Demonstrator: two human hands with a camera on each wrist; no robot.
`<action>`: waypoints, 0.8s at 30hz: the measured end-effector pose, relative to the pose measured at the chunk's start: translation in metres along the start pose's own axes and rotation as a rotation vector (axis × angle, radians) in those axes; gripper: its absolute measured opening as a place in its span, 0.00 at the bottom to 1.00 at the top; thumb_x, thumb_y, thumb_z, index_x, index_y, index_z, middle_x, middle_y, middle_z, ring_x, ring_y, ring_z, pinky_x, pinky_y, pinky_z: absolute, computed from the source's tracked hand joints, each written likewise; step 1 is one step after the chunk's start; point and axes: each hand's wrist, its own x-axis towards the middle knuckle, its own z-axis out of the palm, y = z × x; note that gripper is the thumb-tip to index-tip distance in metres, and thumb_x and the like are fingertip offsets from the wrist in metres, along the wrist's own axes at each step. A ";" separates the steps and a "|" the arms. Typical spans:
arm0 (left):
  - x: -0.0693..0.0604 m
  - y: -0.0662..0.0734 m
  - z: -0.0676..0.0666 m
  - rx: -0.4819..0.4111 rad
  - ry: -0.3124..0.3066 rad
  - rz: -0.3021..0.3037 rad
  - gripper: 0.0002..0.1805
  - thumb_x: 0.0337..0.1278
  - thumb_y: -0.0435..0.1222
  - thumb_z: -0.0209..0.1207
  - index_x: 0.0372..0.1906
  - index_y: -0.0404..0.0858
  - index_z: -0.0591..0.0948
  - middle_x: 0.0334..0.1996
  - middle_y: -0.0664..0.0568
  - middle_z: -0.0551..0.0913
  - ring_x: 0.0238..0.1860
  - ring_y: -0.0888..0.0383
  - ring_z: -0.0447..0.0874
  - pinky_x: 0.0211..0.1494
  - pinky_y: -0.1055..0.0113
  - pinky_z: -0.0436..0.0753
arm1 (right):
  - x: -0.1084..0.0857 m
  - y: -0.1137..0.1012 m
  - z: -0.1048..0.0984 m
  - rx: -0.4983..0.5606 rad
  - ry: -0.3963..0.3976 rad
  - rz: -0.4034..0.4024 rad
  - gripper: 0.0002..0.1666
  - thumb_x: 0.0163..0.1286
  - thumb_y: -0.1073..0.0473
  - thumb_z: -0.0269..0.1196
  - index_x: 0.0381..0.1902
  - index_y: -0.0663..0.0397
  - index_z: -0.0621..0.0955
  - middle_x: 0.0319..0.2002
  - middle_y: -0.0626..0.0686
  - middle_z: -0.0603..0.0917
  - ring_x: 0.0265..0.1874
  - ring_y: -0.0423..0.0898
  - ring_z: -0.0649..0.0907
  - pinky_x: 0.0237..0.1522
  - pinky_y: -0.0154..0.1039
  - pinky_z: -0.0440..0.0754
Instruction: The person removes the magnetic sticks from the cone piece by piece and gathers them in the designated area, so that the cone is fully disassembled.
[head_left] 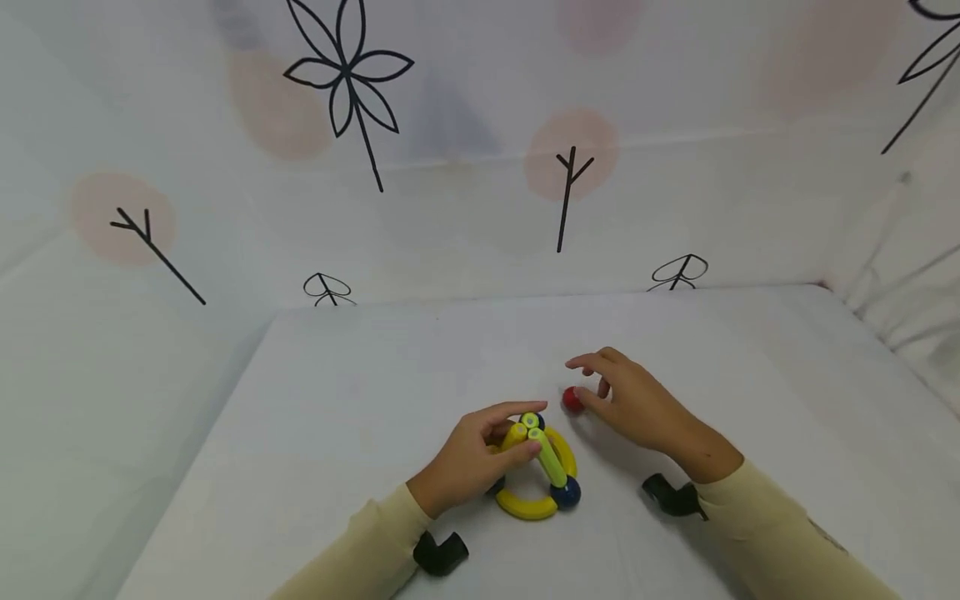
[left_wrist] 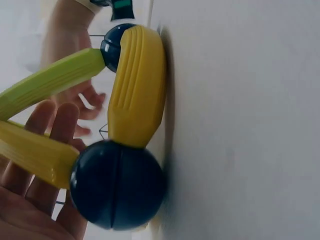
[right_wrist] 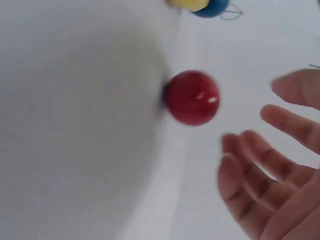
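A toy frame of magnetic building sticks and balls stands on the white table. Curved yellow sticks and dark blue balls form its ring base. From the ring, a lime green stick and yellow sticks lean together at the top. My left hand holds these upper sticks between thumb and fingers. A red ball lies on the table beyond the frame. Over it hovers my right hand, fingers loosely bent and spread, with a gap to the ball in the right wrist view.
Black wrist mounts sit under both sleeves. A white cloth with black plant drawings and pale pink spots hangs behind the table.
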 end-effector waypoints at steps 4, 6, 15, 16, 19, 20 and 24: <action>0.002 -0.001 -0.005 0.064 0.019 0.047 0.24 0.66 0.49 0.62 0.66 0.55 0.77 0.46 0.55 0.85 0.40 0.64 0.84 0.45 0.68 0.81 | -0.003 -0.011 -0.006 0.107 -0.032 -0.093 0.10 0.71 0.60 0.63 0.49 0.53 0.82 0.33 0.47 0.81 0.29 0.42 0.76 0.29 0.33 0.77; 0.003 -0.001 -0.009 0.093 0.017 0.066 0.24 0.66 0.48 0.62 0.66 0.53 0.77 0.41 0.57 0.86 0.39 0.63 0.84 0.46 0.66 0.82 | -0.006 -0.016 -0.009 0.164 -0.123 -0.153 0.07 0.72 0.60 0.62 0.46 0.51 0.83 0.28 0.44 0.79 0.26 0.41 0.76 0.28 0.33 0.77; 0.006 -0.001 -0.030 0.235 -0.113 0.131 0.32 0.60 0.46 0.68 0.69 0.59 0.71 0.45 0.63 0.87 0.45 0.67 0.83 0.56 0.62 0.80 | -0.015 -0.032 -0.004 0.189 -0.453 -0.234 0.11 0.66 0.45 0.67 0.38 0.43 0.81 0.21 0.39 0.75 0.21 0.35 0.74 0.23 0.30 0.73; 0.007 -0.001 -0.033 0.260 -0.119 0.133 0.33 0.59 0.46 0.68 0.68 0.59 0.70 0.44 0.63 0.87 0.45 0.67 0.83 0.56 0.63 0.80 | -0.015 -0.033 -0.002 0.189 -0.462 -0.238 0.10 0.66 0.46 0.68 0.35 0.43 0.80 0.21 0.39 0.75 0.21 0.34 0.74 0.23 0.30 0.72; 0.007 -0.001 -0.038 0.317 -0.134 0.103 0.30 0.56 0.47 0.70 0.63 0.56 0.73 0.38 0.65 0.85 0.40 0.67 0.82 0.49 0.67 0.81 | -0.015 -0.034 0.002 0.186 -0.472 -0.237 0.12 0.66 0.49 0.68 0.29 0.43 0.77 0.20 0.39 0.74 0.20 0.33 0.73 0.23 0.29 0.71; 0.007 -0.002 -0.039 0.328 -0.145 0.088 0.27 0.55 0.48 0.71 0.59 0.55 0.75 0.36 0.65 0.84 0.38 0.66 0.81 0.46 0.68 0.80 | -0.016 -0.034 0.002 0.182 -0.475 -0.233 0.12 0.67 0.49 0.68 0.29 0.42 0.77 0.20 0.39 0.74 0.20 0.33 0.73 0.23 0.29 0.71; 0.004 -0.004 -0.044 0.346 -0.208 0.044 0.17 0.52 0.48 0.73 0.45 0.53 0.80 0.29 0.64 0.81 0.29 0.67 0.76 0.34 0.73 0.76 | -0.020 -0.033 0.004 0.150 -0.470 -0.214 0.12 0.66 0.49 0.69 0.27 0.40 0.77 0.21 0.38 0.76 0.22 0.33 0.74 0.25 0.30 0.74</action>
